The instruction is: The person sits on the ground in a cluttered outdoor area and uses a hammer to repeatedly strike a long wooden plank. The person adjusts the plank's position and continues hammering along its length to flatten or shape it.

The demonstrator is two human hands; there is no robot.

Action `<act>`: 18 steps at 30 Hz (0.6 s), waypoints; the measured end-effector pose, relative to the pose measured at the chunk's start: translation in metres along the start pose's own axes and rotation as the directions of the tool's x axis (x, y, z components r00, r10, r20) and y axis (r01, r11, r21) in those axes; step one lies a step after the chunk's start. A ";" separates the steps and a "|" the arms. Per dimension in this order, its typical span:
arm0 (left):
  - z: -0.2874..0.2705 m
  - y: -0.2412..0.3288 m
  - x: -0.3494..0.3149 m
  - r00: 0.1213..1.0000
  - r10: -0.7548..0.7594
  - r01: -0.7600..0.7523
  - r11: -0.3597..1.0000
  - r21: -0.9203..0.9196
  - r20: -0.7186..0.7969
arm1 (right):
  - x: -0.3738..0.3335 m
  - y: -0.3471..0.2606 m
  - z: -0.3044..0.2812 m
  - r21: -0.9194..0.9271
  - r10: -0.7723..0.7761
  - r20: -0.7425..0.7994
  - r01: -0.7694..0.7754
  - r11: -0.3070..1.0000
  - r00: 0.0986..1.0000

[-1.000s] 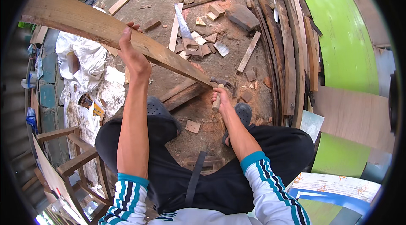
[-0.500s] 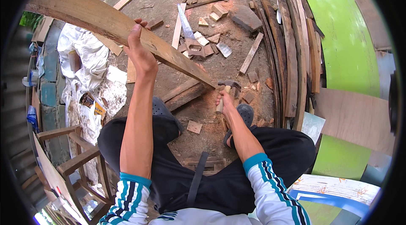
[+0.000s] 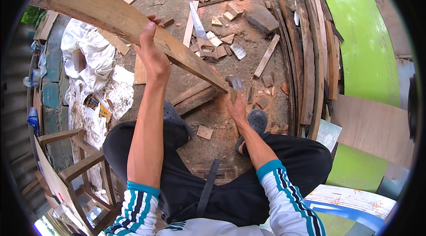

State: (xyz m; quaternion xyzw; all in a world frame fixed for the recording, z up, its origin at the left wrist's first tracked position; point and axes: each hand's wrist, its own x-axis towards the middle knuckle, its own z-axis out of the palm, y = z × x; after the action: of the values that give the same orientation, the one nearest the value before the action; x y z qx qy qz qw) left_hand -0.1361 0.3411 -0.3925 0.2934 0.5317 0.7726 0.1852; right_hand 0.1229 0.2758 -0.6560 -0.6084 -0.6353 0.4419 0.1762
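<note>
A long wooden plank (image 3: 106,14) slants across the view from the upper left down to the middle. My left hand (image 3: 151,52) is closed round its edge, fingertips showing over the far side. In my right hand (image 3: 237,106) is a claw hammer (image 3: 234,84), gripped by its wooden handle. The hammer's metal head, a little blurred, is right beside the plank's lower end; whether they touch I cannot tell. Under that end lie lengths of timber (image 3: 197,102) on the ground, between my feet.
A handsaw (image 3: 199,29) lies ahead among wood offcuts (image 3: 233,10) and a dark block (image 3: 262,18). Long boards (image 3: 306,58) are stacked on the right beside a green panel (image 3: 364,45). On the left are a white sack (image 3: 86,54) and a wooden frame (image 3: 82,165).
My right hand has brought the hammer left and slightly up, close to the plank's lower end, and its head has turned. My left hand keeps its hold on the plank.
</note>
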 end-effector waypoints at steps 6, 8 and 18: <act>0.002 -0.005 0.000 0.999 -0.033 0.034 0.998 -0.043 0.020 | 0.000 0.069 0.013 -0.084 0.218 -0.045 -0.221 0.972 0.975; 0.000 -0.006 0.001 0.999 -0.037 0.039 0.998 -0.041 0.037 | 0.005 0.076 0.013 0.002 0.179 -0.095 -0.180 0.984 0.979; -0.030 0.000 0.006 0.995 -0.055 0.064 0.992 -0.111 0.080 | 0.006 -0.007 -0.004 0.552 0.340 0.140 -0.358 0.753 0.930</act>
State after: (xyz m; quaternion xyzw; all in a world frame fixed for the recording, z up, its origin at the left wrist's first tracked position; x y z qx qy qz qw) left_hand -0.1605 0.3230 -0.3989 0.2960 0.4880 0.7837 0.2449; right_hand 0.1208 0.2833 -0.6501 -0.6286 -0.3521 0.6453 0.2541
